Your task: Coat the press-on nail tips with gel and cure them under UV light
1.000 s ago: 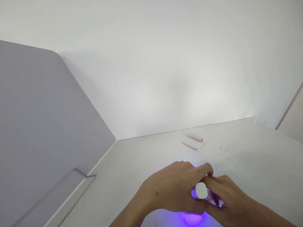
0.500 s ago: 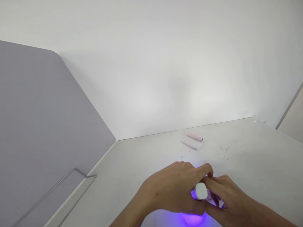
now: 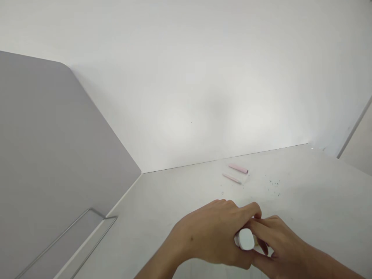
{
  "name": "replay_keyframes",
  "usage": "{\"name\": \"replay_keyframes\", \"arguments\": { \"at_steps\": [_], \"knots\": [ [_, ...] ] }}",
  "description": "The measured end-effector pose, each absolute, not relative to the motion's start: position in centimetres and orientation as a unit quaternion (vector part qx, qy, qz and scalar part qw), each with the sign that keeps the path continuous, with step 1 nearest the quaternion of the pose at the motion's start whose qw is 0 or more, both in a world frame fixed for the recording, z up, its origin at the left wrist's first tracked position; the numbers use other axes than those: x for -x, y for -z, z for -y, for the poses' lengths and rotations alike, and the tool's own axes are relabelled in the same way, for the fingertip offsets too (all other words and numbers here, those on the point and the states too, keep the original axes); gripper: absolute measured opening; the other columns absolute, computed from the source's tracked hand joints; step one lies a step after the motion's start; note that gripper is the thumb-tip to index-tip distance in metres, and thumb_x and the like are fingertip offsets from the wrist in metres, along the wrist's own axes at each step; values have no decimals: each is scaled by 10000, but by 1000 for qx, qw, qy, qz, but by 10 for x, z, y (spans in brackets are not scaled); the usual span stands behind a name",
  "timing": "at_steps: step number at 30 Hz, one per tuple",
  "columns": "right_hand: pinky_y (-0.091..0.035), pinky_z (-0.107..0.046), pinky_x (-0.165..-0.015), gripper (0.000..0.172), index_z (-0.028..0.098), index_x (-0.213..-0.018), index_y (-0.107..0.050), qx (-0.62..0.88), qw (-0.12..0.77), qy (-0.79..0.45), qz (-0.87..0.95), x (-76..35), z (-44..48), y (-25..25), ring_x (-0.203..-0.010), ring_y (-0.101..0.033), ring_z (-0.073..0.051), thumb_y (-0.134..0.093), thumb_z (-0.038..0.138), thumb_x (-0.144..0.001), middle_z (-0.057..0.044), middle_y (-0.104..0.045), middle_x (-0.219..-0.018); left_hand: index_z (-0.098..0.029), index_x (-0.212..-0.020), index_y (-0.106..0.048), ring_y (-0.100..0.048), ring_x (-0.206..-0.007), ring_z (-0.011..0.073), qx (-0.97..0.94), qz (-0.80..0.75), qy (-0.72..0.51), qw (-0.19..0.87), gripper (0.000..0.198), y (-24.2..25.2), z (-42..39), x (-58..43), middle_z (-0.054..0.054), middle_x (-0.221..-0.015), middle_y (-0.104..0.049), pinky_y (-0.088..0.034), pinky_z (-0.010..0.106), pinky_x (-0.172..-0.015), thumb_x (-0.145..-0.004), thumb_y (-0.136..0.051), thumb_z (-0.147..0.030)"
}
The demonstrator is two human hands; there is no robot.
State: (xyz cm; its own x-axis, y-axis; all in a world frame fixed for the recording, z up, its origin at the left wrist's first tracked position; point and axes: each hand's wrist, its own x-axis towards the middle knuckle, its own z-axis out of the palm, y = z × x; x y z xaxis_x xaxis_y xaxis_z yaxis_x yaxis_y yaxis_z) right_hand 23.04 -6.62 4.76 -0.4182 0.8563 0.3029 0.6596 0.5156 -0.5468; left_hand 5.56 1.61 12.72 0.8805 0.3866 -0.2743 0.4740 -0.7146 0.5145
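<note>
My left hand (image 3: 213, 232) is closed around a small white UV lamp (image 3: 246, 239), whose rounded-square end pokes out beside the thumb. The rest of the lamp lies hidden under the palm, and no light shows from it. Just right of it, my right hand (image 3: 280, 242) has its fingers curled and touches the left hand. Whatever its fingers pinch is mostly covered and cannot be made out. Beyond the hands, a pink pen-like tube (image 3: 238, 168) and a thinner pink stick (image 3: 231, 178) lie on the white tabletop (image 3: 162, 201).
Small dark specks (image 3: 274, 182) are scattered right of the pink pieces. A white wall panel (image 3: 174, 97) rises behind the table, and a grey side panel (image 3: 58, 135) stands at left. A bent metal rod (image 3: 95, 244) sticks out near the lower left edge.
The purple glow around and below my hands has gone out. Both hands keep nearly the same place and grip; the lamp's white end has shifted very slightly down and left.
</note>
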Motion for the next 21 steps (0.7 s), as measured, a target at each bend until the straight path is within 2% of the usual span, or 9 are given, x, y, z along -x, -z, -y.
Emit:
{"name": "replay_keyframes", "arguments": {
  "at_steps": [7, 15, 21],
  "knots": [
    [-410, -208, -518, 209, 245, -778, -465, 465, 277, -155, 826, -230, 64, -47, -511, -489, -130, -528, 51, -734, 51, -580, -631, -261, -988, -461, -450, -561, 85, -921, -228, 72, 307, 366, -126, -15, -56, -119, -713, -578, -373, 214, -605, -735, -721, -310],
    [-398, -195, -469, 231, 255, -795, -443, 433, 344, -117, 825, -229, 66, -50, -472, -462, -129, -470, 47, -699, 61, -538, -604, -274, -1024, -482, -445, -537, 69, -922, -228, 55, 308, 349, -130, -15, -57, -130, -658, -533, -369, 202, -575, -769, -717, -310],
    [-389, -222, -462, 184, 254, -819, -451, 444, 321, -73, 834, -237, 61, -41, -462, -451, -141, -441, 75, -776, 56, -520, -590, -271, -1034, -530, -505, -597, 81, -925, -234, 30, 298, 303, -127, -16, -58, -102, -706, -572, -351, 210, -546, -818, -701, -396]
  ]
}}
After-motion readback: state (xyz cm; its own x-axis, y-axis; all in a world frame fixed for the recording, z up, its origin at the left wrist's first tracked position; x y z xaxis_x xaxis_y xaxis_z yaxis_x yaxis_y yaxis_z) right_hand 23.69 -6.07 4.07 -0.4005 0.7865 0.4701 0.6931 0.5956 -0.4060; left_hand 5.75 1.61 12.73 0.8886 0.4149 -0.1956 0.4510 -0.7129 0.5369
